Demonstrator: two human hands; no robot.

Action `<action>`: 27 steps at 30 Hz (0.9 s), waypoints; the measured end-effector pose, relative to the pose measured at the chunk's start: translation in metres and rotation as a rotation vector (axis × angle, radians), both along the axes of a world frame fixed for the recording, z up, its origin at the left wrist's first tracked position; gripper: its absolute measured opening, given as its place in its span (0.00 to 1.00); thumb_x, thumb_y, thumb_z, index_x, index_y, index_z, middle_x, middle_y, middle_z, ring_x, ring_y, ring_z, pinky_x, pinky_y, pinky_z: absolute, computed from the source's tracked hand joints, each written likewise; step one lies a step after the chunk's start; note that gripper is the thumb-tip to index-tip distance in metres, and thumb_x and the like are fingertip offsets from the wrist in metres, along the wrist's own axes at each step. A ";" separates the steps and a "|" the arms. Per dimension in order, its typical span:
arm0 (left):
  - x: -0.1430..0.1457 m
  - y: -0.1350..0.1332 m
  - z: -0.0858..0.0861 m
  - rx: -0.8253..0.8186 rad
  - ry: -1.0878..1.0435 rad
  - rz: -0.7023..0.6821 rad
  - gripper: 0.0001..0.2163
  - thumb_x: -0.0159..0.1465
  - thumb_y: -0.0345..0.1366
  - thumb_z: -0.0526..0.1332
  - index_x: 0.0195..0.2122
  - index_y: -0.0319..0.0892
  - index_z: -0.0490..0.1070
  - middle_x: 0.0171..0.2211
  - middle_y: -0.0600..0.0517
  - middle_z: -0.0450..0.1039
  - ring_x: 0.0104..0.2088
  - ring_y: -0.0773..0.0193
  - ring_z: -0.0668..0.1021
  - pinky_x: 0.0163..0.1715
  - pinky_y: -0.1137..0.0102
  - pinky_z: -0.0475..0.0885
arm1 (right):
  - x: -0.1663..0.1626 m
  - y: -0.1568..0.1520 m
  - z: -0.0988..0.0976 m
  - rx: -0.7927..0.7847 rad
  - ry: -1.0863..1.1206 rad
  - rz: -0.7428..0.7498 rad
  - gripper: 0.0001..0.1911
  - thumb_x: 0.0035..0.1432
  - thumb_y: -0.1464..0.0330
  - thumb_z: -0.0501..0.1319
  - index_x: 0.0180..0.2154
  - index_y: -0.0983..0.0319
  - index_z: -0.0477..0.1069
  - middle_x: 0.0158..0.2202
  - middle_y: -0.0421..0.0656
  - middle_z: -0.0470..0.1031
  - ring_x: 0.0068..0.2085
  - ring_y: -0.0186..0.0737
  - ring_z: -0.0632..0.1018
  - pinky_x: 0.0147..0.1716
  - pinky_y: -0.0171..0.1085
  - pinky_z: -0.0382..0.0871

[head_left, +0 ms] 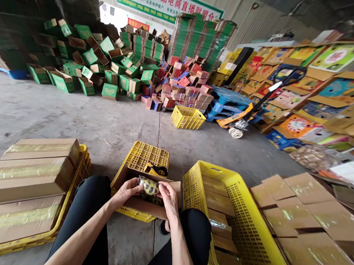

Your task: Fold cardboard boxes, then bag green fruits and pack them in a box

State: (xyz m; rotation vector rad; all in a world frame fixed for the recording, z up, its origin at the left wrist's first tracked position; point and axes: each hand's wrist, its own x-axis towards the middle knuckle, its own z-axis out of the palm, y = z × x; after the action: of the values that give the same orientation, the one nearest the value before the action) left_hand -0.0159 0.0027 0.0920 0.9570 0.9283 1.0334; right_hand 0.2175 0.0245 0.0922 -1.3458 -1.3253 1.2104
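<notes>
Both hands hold a small mottled green-yellow round item (149,186) over an open cardboard box (145,205) between my knees. My left hand (125,191) grips it from the left with curled fingers. My right hand (168,197) pinches it from the right. The box rests on an upturned yellow crate (145,154). A yellow and black tape dispenser (156,170) lies on that crate just behind the box.
Sealed cardboard boxes (31,171) are stacked on a yellow crate at my left. A yellow crate (231,209) holding flat cardboard stands at my right, with folded cartons (301,216) beyond. Green box piles (99,61), a yellow basket (188,117) and a pallet jack (254,111) lie farther off.
</notes>
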 end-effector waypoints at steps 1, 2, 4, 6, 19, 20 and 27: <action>0.000 0.000 -0.001 -0.015 0.001 0.012 0.25 0.59 0.53 0.72 0.50 0.42 0.78 0.48 0.44 0.82 0.47 0.51 0.83 0.46 0.63 0.76 | -0.001 0.000 0.001 -0.002 0.028 0.010 0.27 0.59 0.45 0.65 0.50 0.57 0.79 0.46 0.48 0.84 0.48 0.54 0.85 0.41 0.45 0.84; 0.000 0.000 -0.002 -0.029 0.005 0.020 0.25 0.59 0.54 0.72 0.50 0.42 0.77 0.48 0.44 0.82 0.46 0.52 0.84 0.45 0.63 0.76 | -0.001 -0.001 0.002 0.003 0.055 0.024 0.28 0.58 0.47 0.67 0.53 0.57 0.78 0.49 0.49 0.84 0.51 0.55 0.84 0.44 0.47 0.84; 0.001 0.000 -0.003 -0.050 0.011 0.025 0.26 0.60 0.55 0.71 0.50 0.41 0.76 0.49 0.43 0.82 0.45 0.52 0.84 0.44 0.64 0.76 | -0.003 -0.004 0.006 0.026 0.093 0.081 0.31 0.58 0.51 0.69 0.60 0.57 0.74 0.55 0.49 0.81 0.56 0.55 0.82 0.50 0.49 0.81; 0.002 -0.001 -0.002 -0.074 0.009 0.030 0.27 0.60 0.57 0.71 0.50 0.40 0.75 0.49 0.41 0.82 0.43 0.52 0.85 0.43 0.65 0.76 | -0.004 -0.008 0.010 0.048 0.110 0.160 0.34 0.58 0.56 0.71 0.64 0.55 0.70 0.59 0.49 0.79 0.58 0.53 0.81 0.55 0.50 0.79; 0.005 -0.004 0.002 -0.082 -0.022 -0.020 0.43 0.60 0.56 0.71 0.72 0.47 0.59 0.46 0.45 0.83 0.45 0.50 0.86 0.45 0.63 0.76 | -0.005 -0.009 0.019 -0.021 0.024 0.130 0.27 0.58 0.52 0.69 0.56 0.56 0.78 0.63 0.49 0.74 0.54 0.56 0.82 0.41 0.44 0.84; 0.005 -0.004 0.002 -0.060 -0.017 -0.033 0.43 0.59 0.55 0.73 0.71 0.45 0.60 0.45 0.45 0.83 0.45 0.50 0.85 0.45 0.63 0.76 | -0.005 -0.009 0.020 -0.042 0.024 0.117 0.28 0.58 0.50 0.68 0.55 0.57 0.78 0.61 0.50 0.77 0.52 0.56 0.83 0.40 0.45 0.84; 0.004 -0.002 -0.002 -0.053 0.007 -0.027 0.36 0.57 0.53 0.75 0.60 0.40 0.68 0.40 0.46 0.83 0.39 0.54 0.85 0.41 0.64 0.75 | -0.008 -0.009 0.022 -0.121 0.059 0.132 0.35 0.56 0.44 0.68 0.58 0.58 0.75 0.46 0.48 0.83 0.39 0.47 0.84 0.40 0.44 0.82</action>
State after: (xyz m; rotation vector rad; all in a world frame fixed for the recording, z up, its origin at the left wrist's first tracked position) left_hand -0.0118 0.0008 0.0902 0.9274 0.9419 0.9788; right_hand 0.2092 0.0156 0.1145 -1.3131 -1.3342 1.4285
